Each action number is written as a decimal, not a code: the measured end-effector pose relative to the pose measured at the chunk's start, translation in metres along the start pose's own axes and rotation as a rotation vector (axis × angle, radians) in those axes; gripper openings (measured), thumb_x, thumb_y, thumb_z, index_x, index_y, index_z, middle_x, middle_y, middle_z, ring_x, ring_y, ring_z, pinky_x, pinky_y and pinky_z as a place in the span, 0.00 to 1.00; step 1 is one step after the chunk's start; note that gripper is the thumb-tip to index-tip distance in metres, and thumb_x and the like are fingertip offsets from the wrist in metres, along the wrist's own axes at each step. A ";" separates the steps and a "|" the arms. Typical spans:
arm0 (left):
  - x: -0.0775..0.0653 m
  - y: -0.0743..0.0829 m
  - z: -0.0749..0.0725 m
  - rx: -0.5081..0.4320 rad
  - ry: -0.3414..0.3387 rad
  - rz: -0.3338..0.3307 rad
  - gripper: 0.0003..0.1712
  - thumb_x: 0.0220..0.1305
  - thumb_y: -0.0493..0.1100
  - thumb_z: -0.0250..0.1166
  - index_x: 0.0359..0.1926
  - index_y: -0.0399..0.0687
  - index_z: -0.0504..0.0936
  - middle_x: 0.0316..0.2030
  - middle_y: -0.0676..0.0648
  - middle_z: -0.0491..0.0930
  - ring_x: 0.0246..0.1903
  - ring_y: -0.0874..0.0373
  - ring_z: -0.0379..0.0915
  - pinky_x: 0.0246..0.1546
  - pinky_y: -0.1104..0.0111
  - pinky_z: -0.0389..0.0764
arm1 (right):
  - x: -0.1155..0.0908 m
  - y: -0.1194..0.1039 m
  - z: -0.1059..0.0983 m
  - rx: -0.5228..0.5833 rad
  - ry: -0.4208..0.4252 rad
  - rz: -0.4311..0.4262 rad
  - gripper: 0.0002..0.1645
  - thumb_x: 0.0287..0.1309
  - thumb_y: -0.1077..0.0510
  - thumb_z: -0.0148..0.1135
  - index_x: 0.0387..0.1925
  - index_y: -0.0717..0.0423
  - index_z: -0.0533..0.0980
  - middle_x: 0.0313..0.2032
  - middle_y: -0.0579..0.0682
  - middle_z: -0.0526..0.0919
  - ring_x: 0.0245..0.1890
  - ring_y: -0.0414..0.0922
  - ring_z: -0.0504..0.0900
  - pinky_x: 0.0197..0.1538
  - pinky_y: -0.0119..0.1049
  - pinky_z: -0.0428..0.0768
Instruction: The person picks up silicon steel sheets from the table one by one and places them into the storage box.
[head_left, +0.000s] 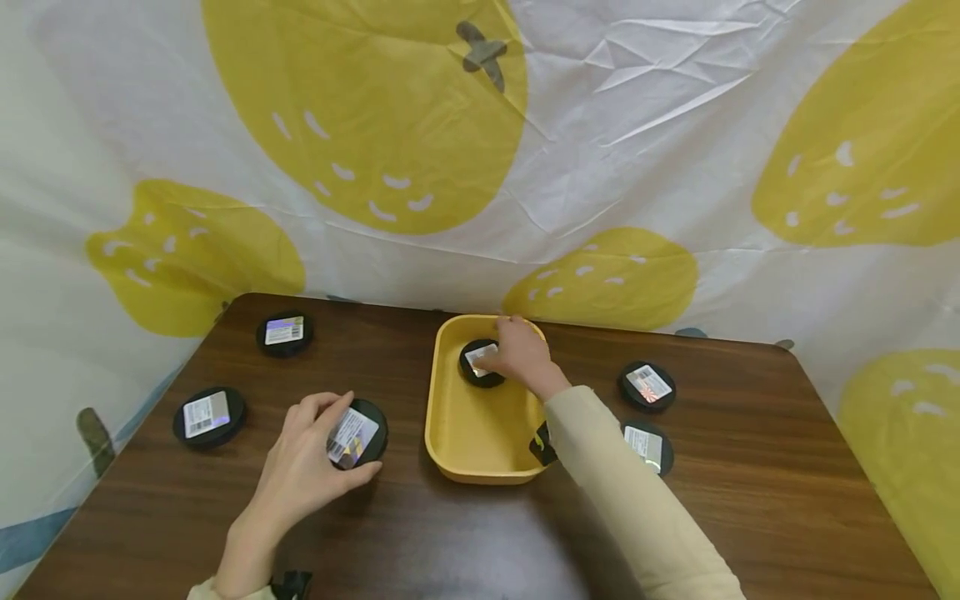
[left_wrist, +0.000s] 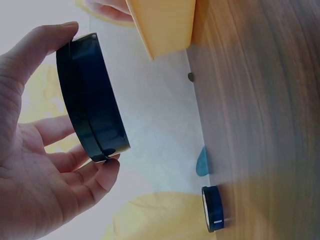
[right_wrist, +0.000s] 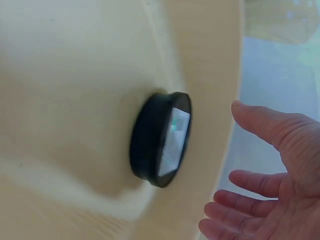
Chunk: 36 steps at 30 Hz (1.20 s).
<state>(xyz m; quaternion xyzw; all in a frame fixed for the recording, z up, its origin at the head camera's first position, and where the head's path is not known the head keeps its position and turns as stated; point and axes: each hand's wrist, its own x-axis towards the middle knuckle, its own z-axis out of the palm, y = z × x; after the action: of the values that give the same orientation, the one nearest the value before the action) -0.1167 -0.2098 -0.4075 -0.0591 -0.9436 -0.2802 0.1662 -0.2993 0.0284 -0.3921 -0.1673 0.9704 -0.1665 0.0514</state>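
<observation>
My left hand (head_left: 300, 462) grips a flat, round black container (left_wrist: 90, 95) by its edges, thumb on one side and fingers on the other. It is held above the table, left of a yellow plastic tub (head_left: 487, 454), and a white label with a barcode faces up. Inside the tub, near its far end, lies another round black container (right_wrist: 160, 140) with a white label. Over that far end is my right hand (head_left: 521, 354); in the right wrist view its fingers are spread and apart from the container.
Two similar labelled containers lie on the left of the brown wooden table (head_left: 465, 542), one far (head_left: 285, 335) and one nearer (head_left: 210, 417). To the tub's right are a farther container (head_left: 647, 386) and a nearer one (head_left: 652, 447), partly behind the right sleeve. A lemon-patterned cloth (head_left: 585, 192) hangs behind.
</observation>
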 end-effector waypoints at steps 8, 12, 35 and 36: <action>0.004 0.003 0.003 0.002 -0.002 0.010 0.46 0.34 0.48 0.79 0.57 0.33 0.74 0.50 0.38 0.70 0.49 0.43 0.63 0.37 0.49 0.75 | -0.019 0.005 -0.015 0.055 0.079 -0.001 0.35 0.53 0.47 0.66 0.58 0.63 0.70 0.55 0.62 0.72 0.54 0.57 0.72 0.50 0.50 0.74; 0.005 0.004 0.005 0.004 -0.002 0.015 0.46 0.34 0.48 0.79 0.57 0.34 0.74 0.51 0.38 0.70 0.49 0.44 0.63 0.37 0.49 0.75 | -0.027 0.009 -0.017 0.065 0.106 -0.022 0.34 0.55 0.47 0.64 0.57 0.64 0.70 0.54 0.62 0.72 0.53 0.57 0.73 0.50 0.50 0.75; 0.027 0.023 0.012 -0.017 0.011 0.083 0.47 0.33 0.50 0.79 0.58 0.42 0.74 0.50 0.41 0.70 0.49 0.46 0.63 0.36 0.50 0.75 | -0.071 0.053 -0.022 0.180 0.261 -0.041 0.28 0.55 0.52 0.65 0.52 0.68 0.72 0.47 0.63 0.76 0.48 0.58 0.75 0.48 0.51 0.74; 0.028 0.024 0.012 -0.017 0.008 0.084 0.47 0.33 0.50 0.79 0.59 0.42 0.73 0.50 0.41 0.70 0.49 0.46 0.63 0.36 0.50 0.75 | -0.071 0.056 -0.021 0.174 0.261 -0.037 0.28 0.55 0.53 0.65 0.52 0.68 0.72 0.48 0.63 0.76 0.48 0.58 0.76 0.48 0.51 0.74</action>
<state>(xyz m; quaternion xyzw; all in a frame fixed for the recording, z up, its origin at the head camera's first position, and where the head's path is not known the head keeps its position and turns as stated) -0.1412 -0.1825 -0.3953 -0.0987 -0.9372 -0.2812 0.1812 -0.2527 0.1088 -0.3879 -0.1572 0.9474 -0.2713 -0.0641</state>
